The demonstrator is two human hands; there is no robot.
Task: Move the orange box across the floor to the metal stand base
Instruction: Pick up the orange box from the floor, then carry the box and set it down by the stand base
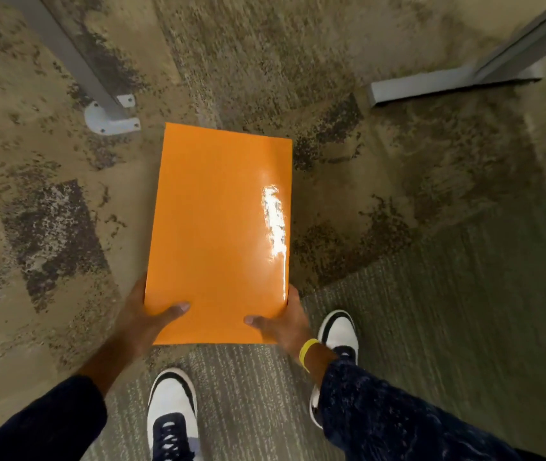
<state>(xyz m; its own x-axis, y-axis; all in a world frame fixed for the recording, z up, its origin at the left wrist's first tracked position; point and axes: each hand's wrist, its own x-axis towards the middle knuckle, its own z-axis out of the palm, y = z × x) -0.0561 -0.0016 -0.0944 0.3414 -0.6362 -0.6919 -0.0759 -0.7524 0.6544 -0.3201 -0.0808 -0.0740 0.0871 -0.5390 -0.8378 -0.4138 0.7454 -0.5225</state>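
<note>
Dark sleeves [398, 404] are seen low in view, above white trainers [172, 407] planted on mottled carpet [364, 181]. Next, the orange box [221, 227] is gripped at its near corners: the left hand [145, 317] is clamped on one, thumb on top, and the right hand [285, 324], yellow wristband [307, 352] worn, on the other. Its far end is seen just beside the metal stand base [112, 119].

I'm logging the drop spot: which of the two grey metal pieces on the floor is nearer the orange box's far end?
The left post foot, with its bolted white bracket; the flat bar lies farther right of the orange box.
</note>
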